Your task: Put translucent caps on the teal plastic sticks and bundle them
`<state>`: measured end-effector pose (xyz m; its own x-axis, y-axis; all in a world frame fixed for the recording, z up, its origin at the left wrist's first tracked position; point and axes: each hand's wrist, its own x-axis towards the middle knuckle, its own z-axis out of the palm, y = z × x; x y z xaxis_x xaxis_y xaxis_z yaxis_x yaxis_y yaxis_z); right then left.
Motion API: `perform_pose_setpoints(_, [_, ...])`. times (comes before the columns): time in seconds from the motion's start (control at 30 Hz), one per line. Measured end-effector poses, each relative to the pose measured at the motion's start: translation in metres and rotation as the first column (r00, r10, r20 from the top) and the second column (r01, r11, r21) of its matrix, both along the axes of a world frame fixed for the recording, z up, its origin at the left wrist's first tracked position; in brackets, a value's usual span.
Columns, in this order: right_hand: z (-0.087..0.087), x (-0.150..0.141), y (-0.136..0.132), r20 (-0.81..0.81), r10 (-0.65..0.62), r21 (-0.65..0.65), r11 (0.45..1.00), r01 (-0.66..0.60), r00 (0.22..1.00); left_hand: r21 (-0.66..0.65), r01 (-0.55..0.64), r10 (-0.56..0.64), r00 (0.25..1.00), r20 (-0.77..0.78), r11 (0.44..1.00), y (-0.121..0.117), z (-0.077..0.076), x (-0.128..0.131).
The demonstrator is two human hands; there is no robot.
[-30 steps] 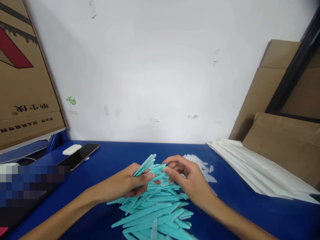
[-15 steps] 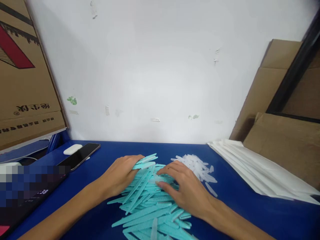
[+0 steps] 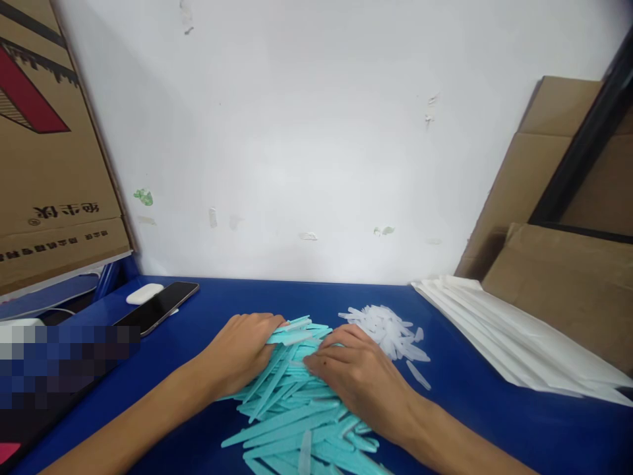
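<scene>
A loose pile of thin teal sticks [image 3: 301, 429] lies on the blue table [image 3: 469, 409] in front of me. My left hand [image 3: 242, 353] rests on the pile's far left part, its fingers curled round a bundle of teal sticks [image 3: 294, 330] whose ends poke out to the right. My right hand [image 3: 353, 373] lies palm down on the pile beside it, fingers bent and pressed onto the sticks. The two hands almost touch. A smaller heap of clear white sticks [image 3: 388, 330] sits just beyond my right hand.
A black phone [image 3: 158, 307] and a small white case [image 3: 143, 293] lie at the far left of the table. White flat bags [image 3: 509, 336] are stacked at the right, with cardboard [image 3: 558, 277] behind them. A big cardboard box [image 3: 44, 152] stands at the left.
Both hands came down from above the pile onto it. The left hand's bundle, earlier raised and tilted up, now lies low against the pile. The right hand went from a pinch to pressing down.
</scene>
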<state>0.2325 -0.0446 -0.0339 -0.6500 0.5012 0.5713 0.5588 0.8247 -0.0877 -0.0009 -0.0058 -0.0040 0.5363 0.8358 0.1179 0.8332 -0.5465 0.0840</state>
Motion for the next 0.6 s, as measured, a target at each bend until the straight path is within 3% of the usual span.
perform_pose_setpoints(0.2, [0.019,0.025,0.015,-0.036,0.06,0.03,0.998,-0.058,0.998,0.006,-0.003,0.003,1.0,0.009,1.0,-0.001,0.0,0.0])
perform_pose_setpoints(0.4, [0.036,0.08,0.05,0.035,-0.21,-0.133,0.968,0.213,0.977,0.017,-0.023,0.023,1.0,-0.021,1.0,-0.002,0.0,0.0])
perform_pose_setpoints(0.6, [0.03,0.106,0.064,0.091,-0.262,-0.289,0.916,0.277,0.961,0.033,-0.017,0.018,0.999,-0.031,0.999,-0.002,0.0,0.0])
